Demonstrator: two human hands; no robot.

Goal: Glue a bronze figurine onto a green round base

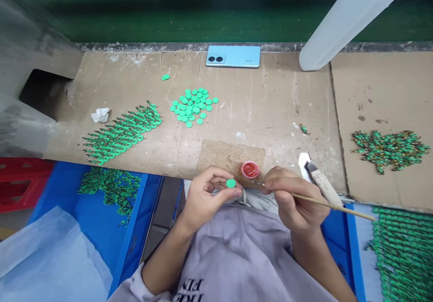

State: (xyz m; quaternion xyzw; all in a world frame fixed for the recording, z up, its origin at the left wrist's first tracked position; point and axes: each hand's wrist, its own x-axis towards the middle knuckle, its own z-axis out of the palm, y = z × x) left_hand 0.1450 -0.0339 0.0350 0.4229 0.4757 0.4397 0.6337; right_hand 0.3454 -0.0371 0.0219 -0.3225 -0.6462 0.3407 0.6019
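Note:
Between the thumb and fingers of my left hand is a small round green disc, its flat face turned up. My right hand grips a thin wooden stick like a pen, with its tip pointing left toward the disc but apart from it. A small cup of red paste stands between the hands on a brown cardboard piece. Loose green discs lie in a pile farther back. To their left, discs with small dark figures on them stand in slanting rows.
A blue phone lies at the back, near a white upright post. Small green-and-gold figures are heaped at right. A white-handled blade rests by the front edge. Blue bins flank me; white tissue lies left.

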